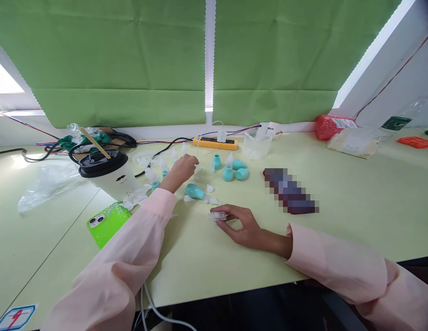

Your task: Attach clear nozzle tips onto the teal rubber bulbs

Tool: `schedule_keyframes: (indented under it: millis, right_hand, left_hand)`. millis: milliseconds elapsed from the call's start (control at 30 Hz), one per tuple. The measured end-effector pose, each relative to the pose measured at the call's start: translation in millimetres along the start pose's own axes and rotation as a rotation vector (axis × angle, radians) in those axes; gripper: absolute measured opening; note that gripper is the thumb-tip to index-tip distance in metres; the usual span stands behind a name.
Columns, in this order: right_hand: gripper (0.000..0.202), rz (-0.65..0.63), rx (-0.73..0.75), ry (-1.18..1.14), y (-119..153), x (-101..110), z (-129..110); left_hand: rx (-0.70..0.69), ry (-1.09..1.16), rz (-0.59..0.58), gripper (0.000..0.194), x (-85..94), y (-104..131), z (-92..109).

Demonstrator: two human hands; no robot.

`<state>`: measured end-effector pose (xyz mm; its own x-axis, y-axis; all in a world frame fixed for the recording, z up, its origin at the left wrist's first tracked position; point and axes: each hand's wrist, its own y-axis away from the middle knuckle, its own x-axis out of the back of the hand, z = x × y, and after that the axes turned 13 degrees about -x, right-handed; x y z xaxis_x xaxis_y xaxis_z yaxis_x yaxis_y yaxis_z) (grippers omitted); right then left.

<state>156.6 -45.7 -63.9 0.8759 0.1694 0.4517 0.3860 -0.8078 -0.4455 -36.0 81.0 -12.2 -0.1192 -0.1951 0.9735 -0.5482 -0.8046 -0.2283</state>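
The right hand (242,224) rests on the pale green bench (355,207), fingers closed around a small clear plastic cap (218,215). The left hand (183,169) reaches farther out, fingertips pinched on a small clear piece among teal rubber bulbs (231,170). Just beyond the right hand lies a teal bulb with clear tip (196,192). A white lidded cup (108,177) stands left.

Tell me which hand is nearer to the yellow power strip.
Left. The left hand is stretched out among the teal bulbs, just short and left of the yellow power strip. The right hand rests much closer to the person, holding a small clear piece.
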Motion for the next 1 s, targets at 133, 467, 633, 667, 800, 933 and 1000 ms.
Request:
schedule_keyframes:
  millis: [133,467,633,667,800,933,1000]
  right_hand:
    - [0.021,-0.011,0.032,-0.005,-2.0,0.7,-0.7]
    - [0.019,-0.006,0.068,-0.001,-4.2,0.2,0.4]
    - [0.019,0.004,0.056,-0.013,-4.5,-0.5,0.9]
    - [0.019,0.006,0.053,-0.013,-4.7,-0.9,0.6]
    - [0.018,0.011,0.043,-0.018,-5.2,-2.2,-1.4]
    - [0.019,-0.005,-0.010,-0.053,-4.1,-0.3,-2.4]
    - [0.019,-0.018,-0.091,-0.088,-3.1,0.9,-1.1]
  left_hand:
    - [0.003,-0.023,-0.002,0.031,-7.1,-13.6,-2.7]
    - [-0.023,-0.050,0.131,0.032,-13.3,-32.0,33.4]
    - [-0.088,0.158,0.235,0.048,-22.5,-47.8,38.6]
    - [-0.102,0.203,0.240,0.047,-26.1,-50.6,36.6]
    - [-0.102,0.258,0.297,0.029,-36.1,-55.1,27.6]
    - [-0.058,0.294,0.465,0.027,-25.4,-49.9,29.2]
    - [-0.033,0.350,0.687,0.024,-11.4,-44.3,35.7]
